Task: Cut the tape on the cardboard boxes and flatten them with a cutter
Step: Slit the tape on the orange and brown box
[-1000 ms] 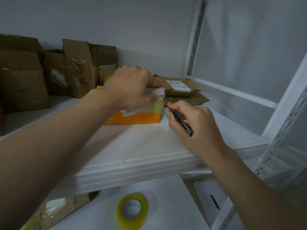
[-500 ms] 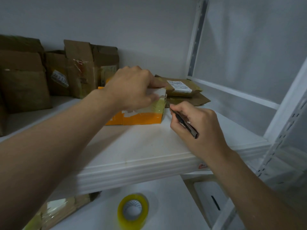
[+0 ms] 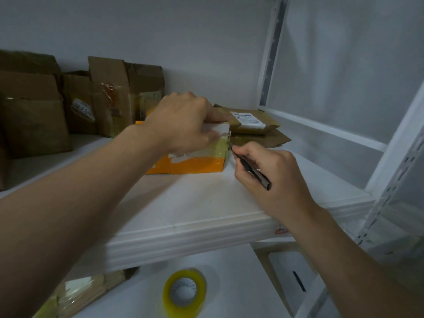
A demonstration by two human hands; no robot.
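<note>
A small orange box (image 3: 197,165) with a white label and yellowish tape lies on the white shelf (image 3: 206,203). My left hand (image 3: 181,122) grips its top, fingers curled over the far edge and thumb on the near face. My right hand (image 3: 270,175) holds a black cutter (image 3: 251,168) like a pen. The cutter's tip sits at the box's right end, level with the taped seam; I cannot tell if it touches.
Brown cardboard boxes (image 3: 110,97) stand at the back left of the shelf. Flattened cardboard with a white label (image 3: 250,122) lies behind the orange box. A roll of yellow tape (image 3: 184,292) and a taped package (image 3: 75,294) lie on the surface below. White shelf posts (image 3: 390,180) rise at right.
My right hand with the cutter drew slightly back to the right along the box's end. My left hand stays on the box top.
</note>
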